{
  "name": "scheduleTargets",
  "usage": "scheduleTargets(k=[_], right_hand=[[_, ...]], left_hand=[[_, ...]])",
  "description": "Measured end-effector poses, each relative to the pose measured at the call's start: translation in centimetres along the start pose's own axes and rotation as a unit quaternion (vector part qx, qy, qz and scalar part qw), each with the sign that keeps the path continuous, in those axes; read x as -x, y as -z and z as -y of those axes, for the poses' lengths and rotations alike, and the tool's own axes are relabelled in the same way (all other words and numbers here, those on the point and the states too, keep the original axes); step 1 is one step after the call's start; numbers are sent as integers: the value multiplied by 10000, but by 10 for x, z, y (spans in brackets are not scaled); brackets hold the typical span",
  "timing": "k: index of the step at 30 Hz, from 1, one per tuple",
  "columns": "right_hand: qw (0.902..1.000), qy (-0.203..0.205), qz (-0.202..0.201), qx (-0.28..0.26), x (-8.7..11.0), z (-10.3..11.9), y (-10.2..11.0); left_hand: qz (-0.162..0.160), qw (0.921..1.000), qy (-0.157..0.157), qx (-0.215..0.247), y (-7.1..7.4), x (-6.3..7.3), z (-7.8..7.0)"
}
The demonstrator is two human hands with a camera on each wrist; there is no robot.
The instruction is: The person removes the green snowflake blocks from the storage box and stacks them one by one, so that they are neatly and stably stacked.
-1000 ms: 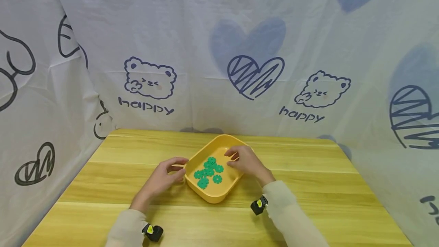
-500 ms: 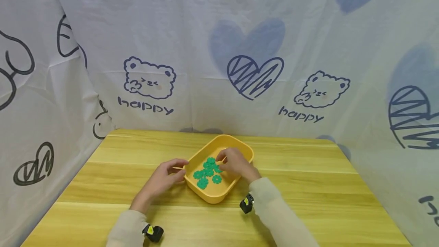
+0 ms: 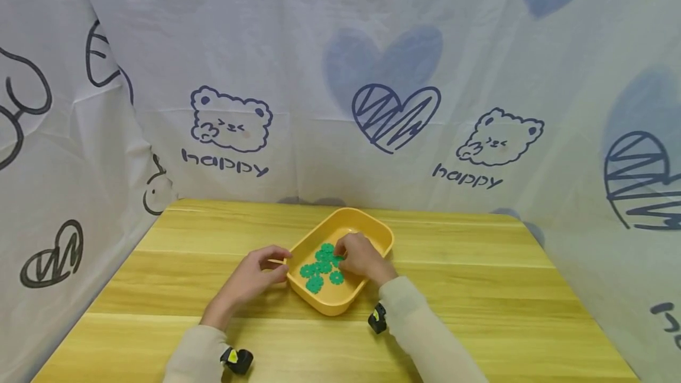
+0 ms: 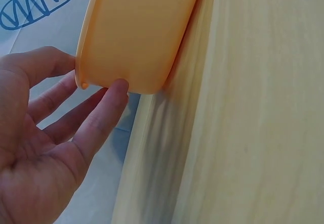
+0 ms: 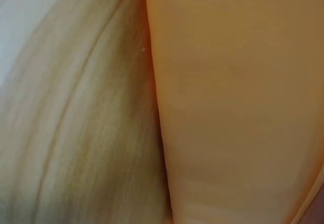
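A yellow plastic bin sits at an angle on the table, with several green snowflake discs lying on its floor. My left hand holds the bin's left corner; in the left wrist view its index finger meets the rim and its thumb presses the outer wall. Inside the bin, my right hand has its curled fingertips pinching a green snowflake disc at the right side of the group, which the fingers partly cover. The bin's outer wall fills much of the right wrist view, hiding the fingertips.
The wood-grain table extends around the bin on all sides. A white cloth with printed hearts and bears hangs behind the table and along both sides. Small black cameras sit on both wrists.
My right hand has moved left and down from the bin's right side to the green snowflake discs, and its fingers have closed on one. The left hand and the bin stay put.
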State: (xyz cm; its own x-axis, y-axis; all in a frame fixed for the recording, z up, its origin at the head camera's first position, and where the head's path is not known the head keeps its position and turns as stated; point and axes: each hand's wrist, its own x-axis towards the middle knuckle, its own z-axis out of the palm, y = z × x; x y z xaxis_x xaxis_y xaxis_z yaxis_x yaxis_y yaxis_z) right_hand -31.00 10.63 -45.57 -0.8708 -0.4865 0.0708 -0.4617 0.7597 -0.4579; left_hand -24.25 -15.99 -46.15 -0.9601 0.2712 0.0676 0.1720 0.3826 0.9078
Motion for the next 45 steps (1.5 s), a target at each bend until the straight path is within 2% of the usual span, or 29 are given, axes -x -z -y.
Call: scheduleTargets(k=[12,19,28,39,45], right_hand=[[9998,160,24,-131,-3,1,0],[9992,317,-143,-197,-5,0,1],[9977,423,-137,-509,-2,0,4],[9929,106,9,-1186,3,1,17],[9896,78,-24,-1433,8,4,28]], left_hand=[[-69,10000,-28,-14,2,-2,2],[-81,9999,28,92,3,-3,1],[-77,9999,82,127,0,-1,-1],[-69,9999,100,99,1,2,-2],[-86,9998,115,98,2,1,-2]])
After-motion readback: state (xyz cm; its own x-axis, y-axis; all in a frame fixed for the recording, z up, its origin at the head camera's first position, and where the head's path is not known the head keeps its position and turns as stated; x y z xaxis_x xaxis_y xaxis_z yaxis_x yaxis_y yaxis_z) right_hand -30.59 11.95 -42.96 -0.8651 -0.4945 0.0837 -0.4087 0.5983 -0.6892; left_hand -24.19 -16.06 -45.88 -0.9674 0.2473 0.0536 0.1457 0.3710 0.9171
